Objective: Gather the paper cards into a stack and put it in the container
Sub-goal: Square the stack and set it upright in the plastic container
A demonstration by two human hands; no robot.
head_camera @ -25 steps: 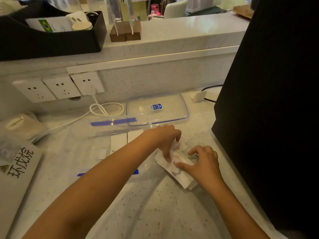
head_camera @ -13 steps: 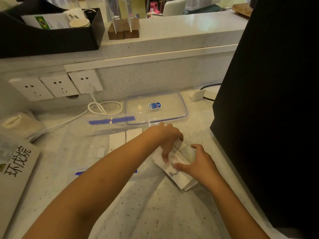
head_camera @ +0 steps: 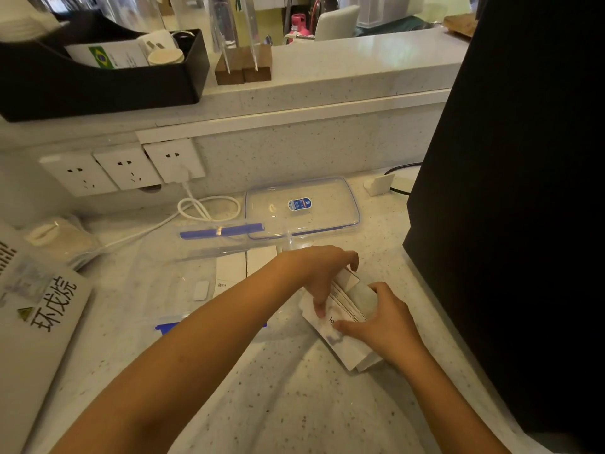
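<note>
— What's over on the left of the table [head_camera: 294, 404]?

— A flat package with printed characters [head_camera: 42, 322], then three wall sockets [head_camera: 124, 167] with a white cable [head_camera: 203, 208] plugged into the last one and looped on the table.

— And the container?

— A clear container [head_camera: 183, 283] with blue clips lies in the middle, partly behind the left forearm. Two white cards [head_camera: 245, 265] lie side by side at its far end; I can't tell whether they are inside it. Its lid [head_camera: 301, 208], with a blue sticker, lies flat just behind, near the wall.

— Where is the pile?

— To the right of the container, on the table, near the big black box [head_camera: 510, 191]. The stack of cards [head_camera: 343, 329] is tilted and fanned, one end resting on the table.

— The hands?

— The left hand [head_camera: 324, 270] arches over the far end, fingers pressing down on the top card. The right hand [head_camera: 386, 322] grips the stack from its right side, thumb on the printed face.
</note>
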